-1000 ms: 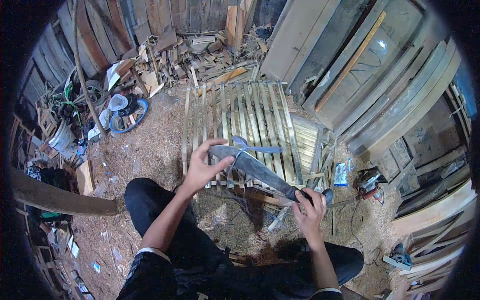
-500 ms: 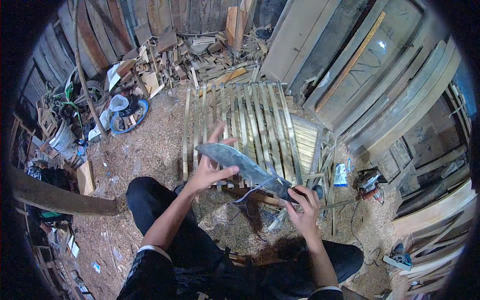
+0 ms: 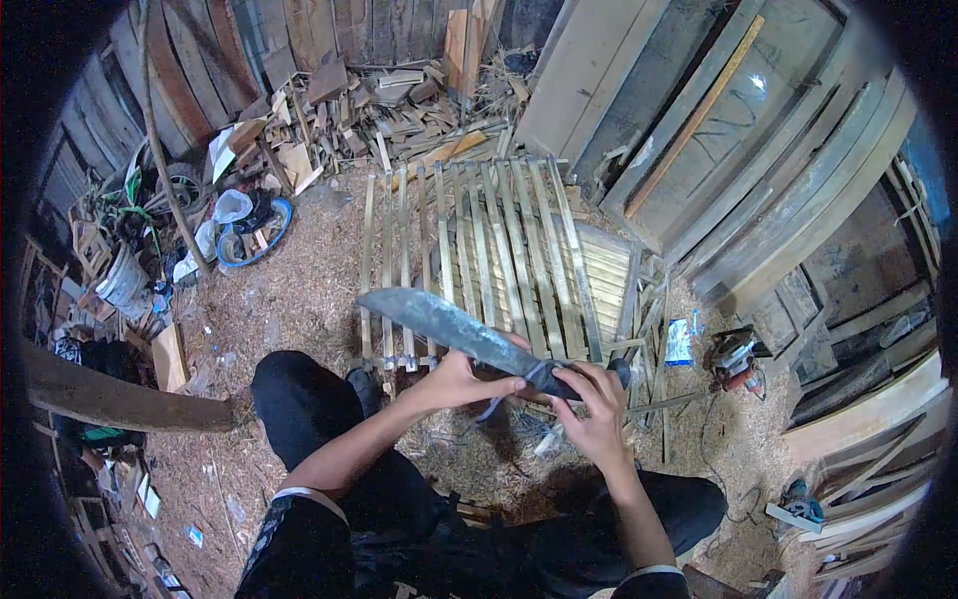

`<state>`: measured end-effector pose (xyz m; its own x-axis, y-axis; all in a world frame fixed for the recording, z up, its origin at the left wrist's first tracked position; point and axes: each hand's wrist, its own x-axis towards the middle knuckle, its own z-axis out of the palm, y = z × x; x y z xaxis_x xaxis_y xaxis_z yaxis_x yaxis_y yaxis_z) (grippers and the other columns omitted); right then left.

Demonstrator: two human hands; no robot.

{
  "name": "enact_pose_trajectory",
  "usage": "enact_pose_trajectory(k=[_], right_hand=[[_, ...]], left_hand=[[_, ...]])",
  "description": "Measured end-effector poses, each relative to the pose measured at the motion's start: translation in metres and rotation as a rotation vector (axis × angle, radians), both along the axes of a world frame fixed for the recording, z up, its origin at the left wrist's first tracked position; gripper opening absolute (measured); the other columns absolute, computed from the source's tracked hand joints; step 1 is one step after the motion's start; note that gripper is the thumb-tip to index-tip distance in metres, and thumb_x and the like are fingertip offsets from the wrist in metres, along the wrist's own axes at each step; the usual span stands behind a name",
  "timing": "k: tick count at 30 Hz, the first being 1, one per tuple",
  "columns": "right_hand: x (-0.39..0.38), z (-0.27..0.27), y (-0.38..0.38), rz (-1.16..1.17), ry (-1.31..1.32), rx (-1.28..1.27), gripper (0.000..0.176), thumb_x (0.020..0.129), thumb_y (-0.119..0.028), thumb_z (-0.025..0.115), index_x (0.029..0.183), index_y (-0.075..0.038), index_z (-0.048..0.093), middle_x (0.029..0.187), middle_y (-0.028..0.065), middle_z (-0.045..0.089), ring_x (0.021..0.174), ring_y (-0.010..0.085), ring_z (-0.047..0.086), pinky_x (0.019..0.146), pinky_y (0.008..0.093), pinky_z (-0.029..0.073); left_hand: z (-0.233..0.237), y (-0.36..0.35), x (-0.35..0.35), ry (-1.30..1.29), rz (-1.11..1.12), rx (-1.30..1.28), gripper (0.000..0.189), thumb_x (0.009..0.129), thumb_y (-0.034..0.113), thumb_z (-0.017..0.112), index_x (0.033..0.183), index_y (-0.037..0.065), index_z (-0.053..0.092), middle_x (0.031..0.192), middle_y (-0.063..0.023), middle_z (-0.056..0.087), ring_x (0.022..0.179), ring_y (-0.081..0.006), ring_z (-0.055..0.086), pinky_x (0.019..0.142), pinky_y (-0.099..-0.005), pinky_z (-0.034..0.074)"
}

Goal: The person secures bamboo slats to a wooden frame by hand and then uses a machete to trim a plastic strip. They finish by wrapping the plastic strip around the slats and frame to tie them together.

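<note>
A broad, dark-bladed knife (image 3: 449,327) lies across the view, its tip to the upper left and its dark handle (image 3: 599,382) to the right. My right hand (image 3: 596,407) is closed around the handle near the blade. At the base of the blade is my left hand (image 3: 477,381), its thumb near the strip tied there and its other fingers partly hidden behind the knife. Beyond the knife, a slatted wooden frame (image 3: 482,240) rests on the ground.
Wood scraps (image 3: 409,110) are heaped at the back. A blue-rimmed basin (image 3: 286,232) stands left. A thick beam (image 3: 130,394) juts in from the left. At right are a red power tool (image 3: 740,374), a blue tool (image 3: 801,504) and leaning boards (image 3: 788,230).
My left hand has moved right, from beside the blade's front part to its base. The knife has turned and shifted slightly left, and the loose strip has gathered near the handle.
</note>
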<state>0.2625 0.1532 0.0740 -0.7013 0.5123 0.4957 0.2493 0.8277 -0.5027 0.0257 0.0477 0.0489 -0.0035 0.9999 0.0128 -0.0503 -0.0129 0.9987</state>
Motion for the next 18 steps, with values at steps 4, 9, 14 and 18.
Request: enact_pose_trajectory(k=[4,9,14,18], right_hand=[[-0.002,0.000,0.004,-0.027,0.000,-0.011,0.047,0.073,-0.011,0.085,0.119,-0.016,0.074,0.118,0.0091,0.066,0.102,0.0321,0.064,0.088,0.0428,0.052],[-0.006,-0.005,0.000,0.022,0.011,0.004,0.048,0.073,-0.011,0.085,0.120,-0.017,0.075,0.117,0.0078,0.066,0.101,0.0304,0.064,0.087,0.0425,0.052],[-0.011,-0.006,-0.004,0.123,0.013,0.030,0.051,0.072,-0.012,0.086,0.122,-0.019,0.074,0.118,0.0056,0.065,0.103,0.0280,0.065,0.087,0.0415,0.053],[-0.011,-0.003,-0.004,0.082,0.032,0.043,0.055,0.071,-0.009,0.086,0.123,-0.021,0.074,0.117,0.0064,0.065,0.102,0.0271,0.065,0.083,0.0401,0.051]], left_hand=[[0.001,-0.003,0.015,-0.007,0.103,0.103,0.076,0.085,0.009,0.085,0.149,0.002,0.045,0.113,-0.0012,0.059,0.103,-0.0123,0.060,0.094,-0.0332,0.051],[0.002,0.006,0.012,0.016,-0.061,0.001,0.077,0.086,0.014,0.084,0.151,0.002,0.046,0.130,-0.0077,0.061,0.100,-0.0126,0.058,0.095,-0.0322,0.050],[0.000,0.010,0.015,-0.031,-0.097,0.158,0.065,0.085,0.017,0.085,0.142,0.006,0.059,0.131,-0.0079,0.069,0.118,-0.0177,0.061,0.095,-0.0354,0.050],[0.004,0.008,0.012,0.441,0.025,0.308,0.050,0.084,0.019,0.085,0.129,0.005,0.066,0.126,-0.0090,0.067,0.118,-0.0215,0.060,0.100,-0.0405,0.048]])
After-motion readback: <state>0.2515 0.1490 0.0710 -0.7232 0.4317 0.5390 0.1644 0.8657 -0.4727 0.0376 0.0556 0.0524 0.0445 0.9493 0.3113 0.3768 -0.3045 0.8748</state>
